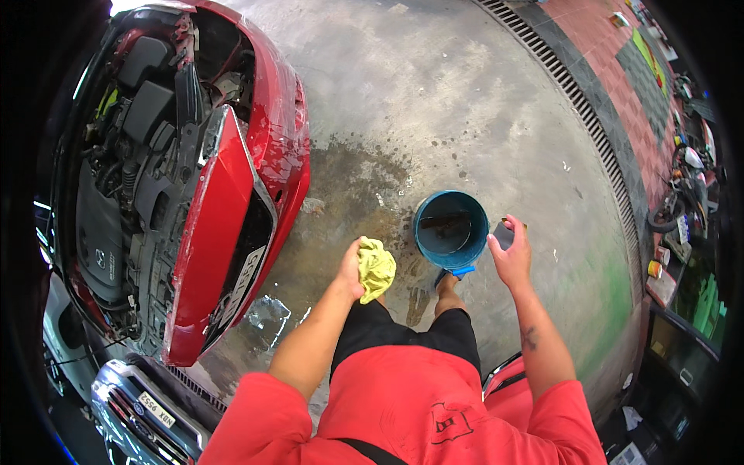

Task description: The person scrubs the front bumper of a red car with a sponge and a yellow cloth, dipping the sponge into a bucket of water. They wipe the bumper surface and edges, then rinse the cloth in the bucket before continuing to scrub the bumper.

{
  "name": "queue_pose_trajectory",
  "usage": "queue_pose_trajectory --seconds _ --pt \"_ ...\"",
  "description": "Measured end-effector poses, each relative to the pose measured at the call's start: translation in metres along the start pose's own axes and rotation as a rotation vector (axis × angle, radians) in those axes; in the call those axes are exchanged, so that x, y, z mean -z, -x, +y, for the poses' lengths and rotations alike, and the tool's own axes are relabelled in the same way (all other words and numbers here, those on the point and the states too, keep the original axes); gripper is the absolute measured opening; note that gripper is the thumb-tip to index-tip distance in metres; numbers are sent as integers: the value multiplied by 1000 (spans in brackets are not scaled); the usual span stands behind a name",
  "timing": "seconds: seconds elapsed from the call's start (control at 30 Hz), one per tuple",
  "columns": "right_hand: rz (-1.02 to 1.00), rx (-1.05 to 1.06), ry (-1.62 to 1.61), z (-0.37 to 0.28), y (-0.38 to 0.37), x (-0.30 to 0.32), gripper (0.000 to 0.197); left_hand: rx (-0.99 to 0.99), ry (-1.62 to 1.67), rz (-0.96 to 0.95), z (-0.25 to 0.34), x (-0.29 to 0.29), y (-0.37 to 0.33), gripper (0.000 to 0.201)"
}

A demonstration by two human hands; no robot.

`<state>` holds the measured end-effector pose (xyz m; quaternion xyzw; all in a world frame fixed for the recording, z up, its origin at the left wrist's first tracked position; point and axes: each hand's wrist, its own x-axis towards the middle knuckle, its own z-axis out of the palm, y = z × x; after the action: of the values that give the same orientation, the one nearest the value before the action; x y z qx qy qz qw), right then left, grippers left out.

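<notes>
My left hand (350, 271) is closed around a crumpled yellow cloth (377, 270), held up in front of my left leg. Off to the right, my right hand (513, 262) grips a small dark grey pad (504, 235) between thumb and fingers; whether it is sandpaper or a sanding block I cannot tell. Between the hands, a little farther out, a blue bucket (466, 258) stands on the floor with dark water in it. The pad is just right of the bucket's rim, seemingly apart from it.
At left stands a red car (213, 240) with its engine bay exposed and wet patches on its bumper. The concrete floor (496, 101) has damp stains. A drain grate (577, 93) curves along the right. Behind it are a workbench area and a parked motorcycle (682, 198).
</notes>
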<state>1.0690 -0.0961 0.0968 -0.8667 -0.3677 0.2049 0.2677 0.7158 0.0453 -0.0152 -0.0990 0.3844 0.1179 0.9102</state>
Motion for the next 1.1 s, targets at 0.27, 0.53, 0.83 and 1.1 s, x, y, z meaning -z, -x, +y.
queue_pose_trajectory --seconds 0.27,0.53,0.83,1.1 --pt "-557 617 553 93 -131 -183 76 -69 7 63 -82 71 -136 55" --pt "-967 1241 754 161 -186 -358 39 -323 -323 115 -46 100 -231 41" --pt "-598 948 727 192 -283 -314 20 -653 -486 76 -20 70 -208 48" --pt "-80 436 280 300 -299 -279 38 -1300 37 176 -32 53 -164 59"
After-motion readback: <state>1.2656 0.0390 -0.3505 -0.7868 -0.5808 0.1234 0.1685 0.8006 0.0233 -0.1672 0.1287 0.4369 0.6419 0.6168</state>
